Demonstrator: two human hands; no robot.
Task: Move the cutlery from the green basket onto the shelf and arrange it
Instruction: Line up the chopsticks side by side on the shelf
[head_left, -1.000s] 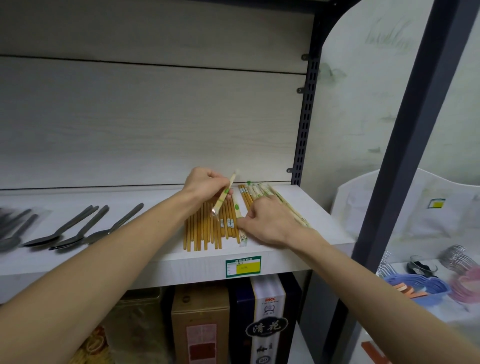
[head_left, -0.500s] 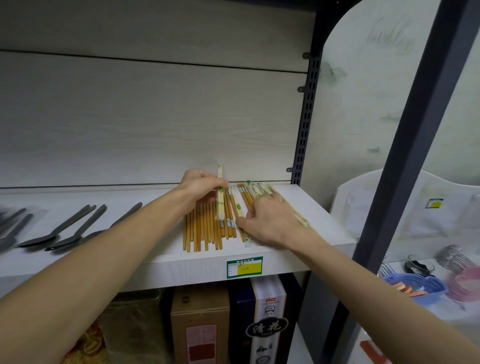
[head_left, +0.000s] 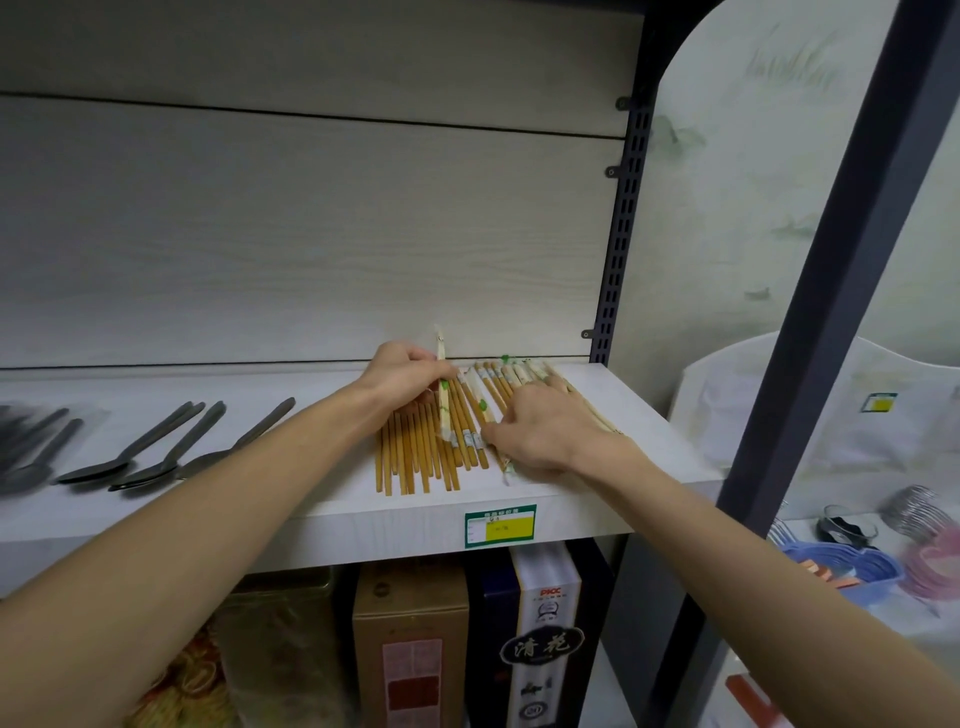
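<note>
Two hands are at work on the same patch of shelf, and each has its own job. Your left hand is pinched shut around one paper-wrapped pair of chopsticks, gripping it near the middle so you can steer both ends at once. Your right hand lies loosely curled over the wrapped pairs on the right, fingertips down near their front ends; it seems to be pinning them so they don't roll or fan out, though you cannot tell whether it actually grips any.

Look at the held pair's long axis: it runs front to back, its far tip raised against the back panel and its near end dipping onto the bare brown chopsticks. Those brown ones already lie side by side, pointing front to back, so you are probably matching that direction before laying the pair flat. The wrapped pairs under your right hand splay slightly outward to the right. No green basket is visible; dark spoons rest well apart, further left.
</note>
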